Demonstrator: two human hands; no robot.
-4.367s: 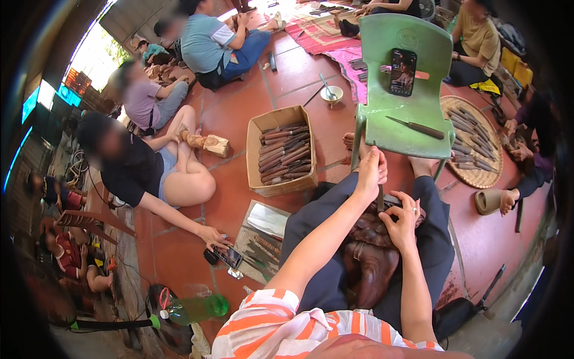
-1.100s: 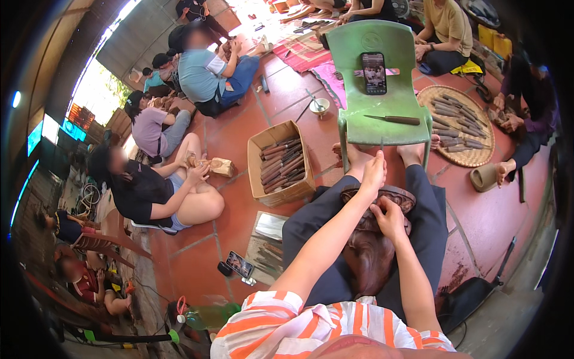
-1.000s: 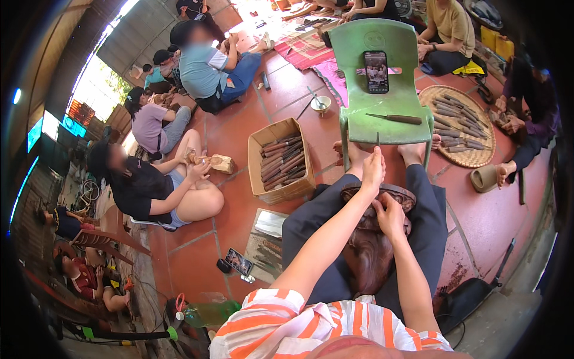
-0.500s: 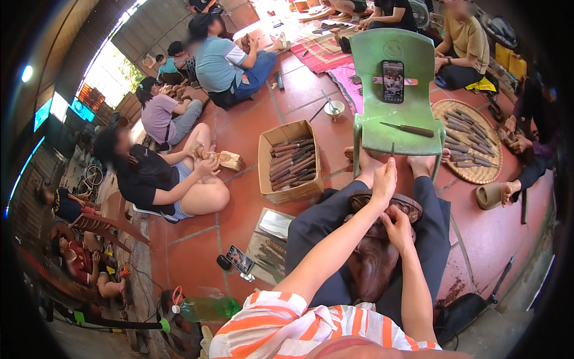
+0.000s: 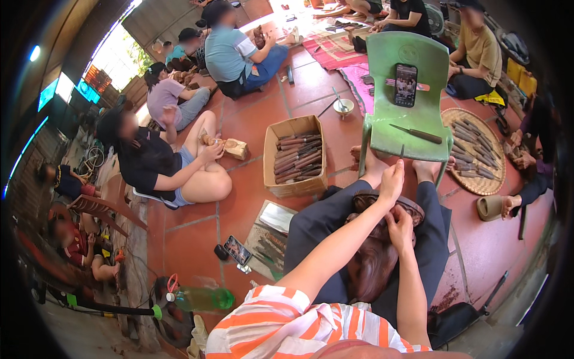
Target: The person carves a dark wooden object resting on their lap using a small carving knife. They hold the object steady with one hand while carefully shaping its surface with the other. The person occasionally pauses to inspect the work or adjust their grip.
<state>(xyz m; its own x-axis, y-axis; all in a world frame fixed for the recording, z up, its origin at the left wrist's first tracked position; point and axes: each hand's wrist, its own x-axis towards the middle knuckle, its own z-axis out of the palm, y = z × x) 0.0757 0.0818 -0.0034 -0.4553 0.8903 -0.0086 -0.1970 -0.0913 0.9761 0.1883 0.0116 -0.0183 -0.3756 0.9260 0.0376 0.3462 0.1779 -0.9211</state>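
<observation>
My left hand, seen from the head camera, is curled closed around a slim, dark, straight tool, one end of which projects beyond the fist toward the chair. My right hand lies just below, its fingers bent inward against a dark brown, glossy, carved wooden piece with a rounded rim; whether they pinch the tool's lower end or only press the wood, I cannot tell. The carved piece sits in my lap, between thighs in dark cloth trousers.

Principal hazards, as judged: (a) The tool's working end is hidden beneath my hands; should it skid on the curved, smooth surface, my right fingers, so near it, could be cut or scraped. (b) No clamp shows on the carved piece; a hard push might roll it between my legs and throw the stroke off line. (c) The projecting end is near the front edge of a green plastic chair. A sudden lift or slip of my left hand could knock the seat and dislodge the brown-handled, narrow-bladed knife lying loose there, with my bare feet close by the chair's legs.
</observation>
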